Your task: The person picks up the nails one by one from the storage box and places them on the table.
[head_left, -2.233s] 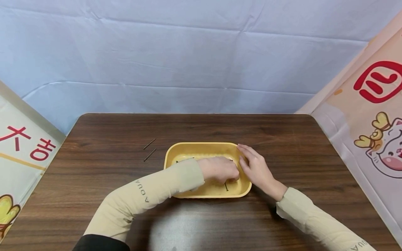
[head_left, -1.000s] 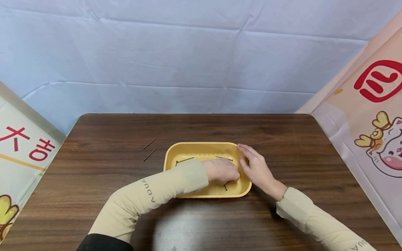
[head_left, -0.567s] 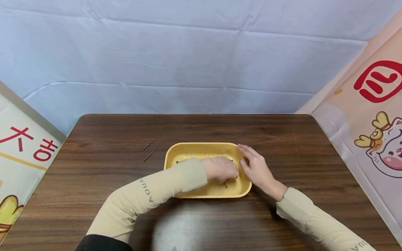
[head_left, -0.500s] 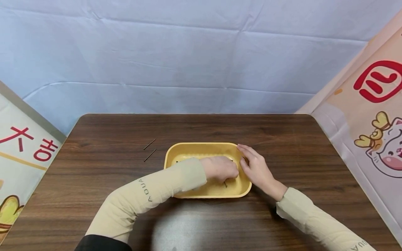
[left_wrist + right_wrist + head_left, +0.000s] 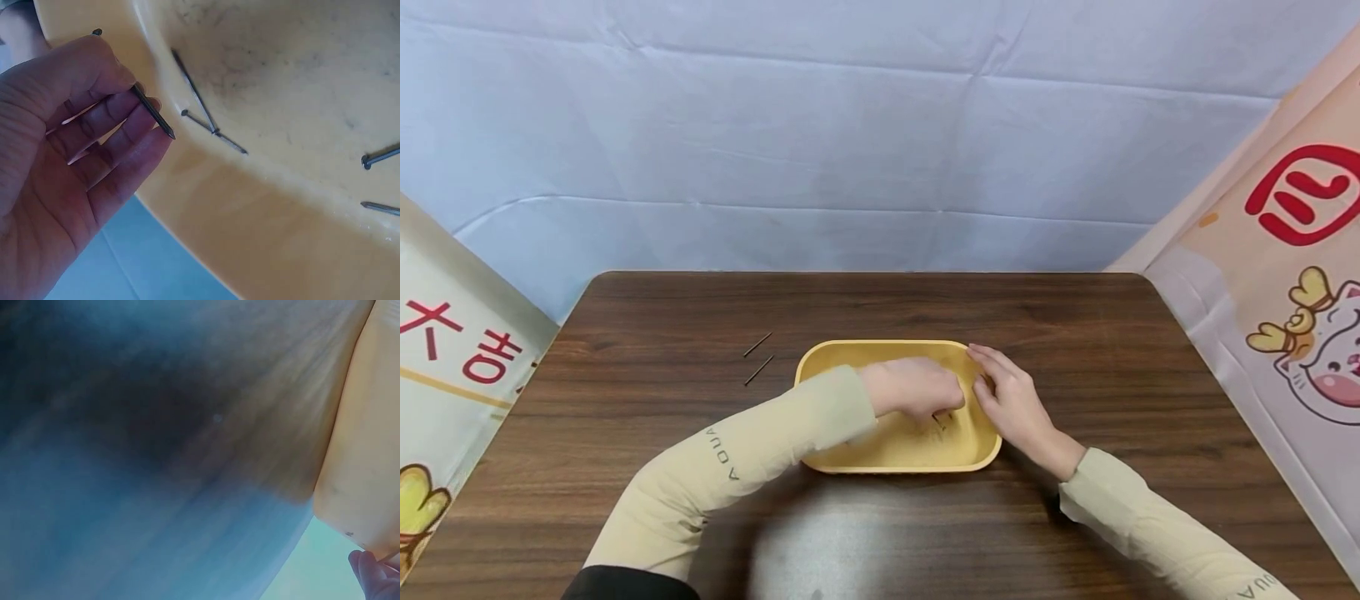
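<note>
Pinching one nail [image 5: 153, 111] over a yellow plastic tray [image 5: 910, 457]

To handle it well, I would keep the pinch firm near mid-shank so the nail cannot swivel, turn its point away from the palm, and hold it clear of its neighbours below.

Elbow bent, the left sleeve [image 5: 752, 462] comes in from the table's near left and crosses the tray's left half. The left hand [image 5: 917, 387] lies within the tray's outline, knuckles up; its thumb and forefinger grip the nail, the head jutting past the thumb, while the other fingers extend behind.

The right sleeve [image 5: 1157, 517] slants in from the table's near right corner. The right hand [image 5: 1018, 412], fingers nearly straight and not clenched, rests at the tray's far right corner; that light contact should stop any sliding.

Inside the tray, two angled nails [image 5: 195, 90] look to meet near the wall; others run off the wrist view's edge. Off the tray's far left corner, two loose nails [image 5: 757, 344] lie roughly parallel on the table [image 5: 1075, 317]. Past its far edge hangs a pale cloth [image 5: 880, 167].
</note>
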`<control>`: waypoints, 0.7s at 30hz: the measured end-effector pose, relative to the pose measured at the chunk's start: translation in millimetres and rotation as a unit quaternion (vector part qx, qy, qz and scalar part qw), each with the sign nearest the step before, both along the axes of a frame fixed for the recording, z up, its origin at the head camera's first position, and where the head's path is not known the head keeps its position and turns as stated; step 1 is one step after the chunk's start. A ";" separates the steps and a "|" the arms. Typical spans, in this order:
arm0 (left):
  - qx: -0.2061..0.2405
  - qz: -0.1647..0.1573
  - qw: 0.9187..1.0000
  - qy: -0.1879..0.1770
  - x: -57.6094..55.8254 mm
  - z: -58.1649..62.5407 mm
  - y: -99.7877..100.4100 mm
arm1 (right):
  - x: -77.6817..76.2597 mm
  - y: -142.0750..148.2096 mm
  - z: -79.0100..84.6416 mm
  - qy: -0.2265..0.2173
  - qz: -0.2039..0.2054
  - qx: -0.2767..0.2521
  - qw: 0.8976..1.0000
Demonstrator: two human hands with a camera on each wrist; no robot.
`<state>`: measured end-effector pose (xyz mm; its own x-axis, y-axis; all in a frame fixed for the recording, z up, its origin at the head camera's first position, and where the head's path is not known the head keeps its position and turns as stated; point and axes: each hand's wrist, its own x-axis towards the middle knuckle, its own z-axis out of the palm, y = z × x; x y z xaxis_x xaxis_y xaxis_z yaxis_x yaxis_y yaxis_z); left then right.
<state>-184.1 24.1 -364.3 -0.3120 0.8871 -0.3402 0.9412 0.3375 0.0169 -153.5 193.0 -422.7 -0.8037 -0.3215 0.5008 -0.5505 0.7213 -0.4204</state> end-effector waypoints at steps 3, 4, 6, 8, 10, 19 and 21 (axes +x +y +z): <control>0.014 0.005 1.000 -0.003 -0.8 5.1 -3.9 | 0.1 -0.3 -0.3 -0.006 -0.006 -0.003 1.000; 0.019 0.005 1.000 -0.004 -1.2 6.6 -5.1 | 0.0 -0.4 -0.6 -0.007 -0.008 -0.004 1.000; 0.029 0.012 0.999 -0.009 -1.9 10.2 -7.9 | -0.2 -0.4 -0.9 -0.007 -0.012 -0.007 1.000; 0.037 0.019 0.999 -0.017 -3.0 13.6 -10.9 | -0.4 -0.6 -1.3 -0.007 -0.014 -0.009 1.000; 0.045 0.028 0.998 -0.025 -3.8 16.5 -13.6 | -0.7 -0.6 -1.8 -0.007 -0.016 -0.011 1.000; 0.086 0.050 0.994 -0.038 -6.1 26.6 -24.4 | -1.2 -1.0 -2.7 -0.001 -0.018 -0.017 1.000; 0.099 0.054 0.993 -0.037 -6.8 29.8 -25.8 | -1.0 -1.1 -2.3 -0.001 -0.018 -0.017 1.000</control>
<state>-190.9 -1.7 -334.5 -0.3891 0.9017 -0.1885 0.8937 0.4191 0.1604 -154.5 191.8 -425.0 -0.8156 -0.2743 0.5094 -0.5230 0.7261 -0.4464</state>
